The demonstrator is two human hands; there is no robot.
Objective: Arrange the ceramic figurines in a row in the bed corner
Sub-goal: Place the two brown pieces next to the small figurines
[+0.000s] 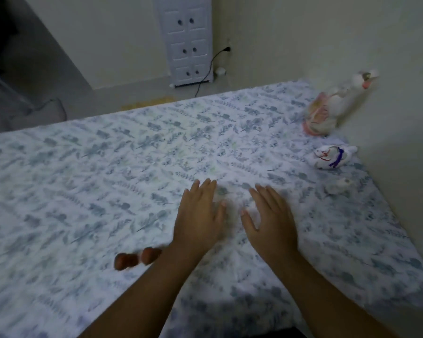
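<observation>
A tall white and pink ceramic figurine [332, 108] stands upright near the wall at the far right of the bed [108, 167]. Closer to me along the wall lies a white figurine with red and blue markings [332, 158]. A small pale figurine [337, 187] sits just in front of that one. A brown and white figurine [136, 259] lies on its side to the left of my left forearm. My left hand [198, 215] and my right hand [271, 215] rest flat on the sheet side by side, fingers apart, holding nothing.
The bed has a white sheet with a blue leaf print. A wall [388, 118] runs along its right side. Beyond the far edge stands a white cabinet [187, 40] with a black cable [205, 74] plugged in beside it. Grey floor [59, 76] lies at the left.
</observation>
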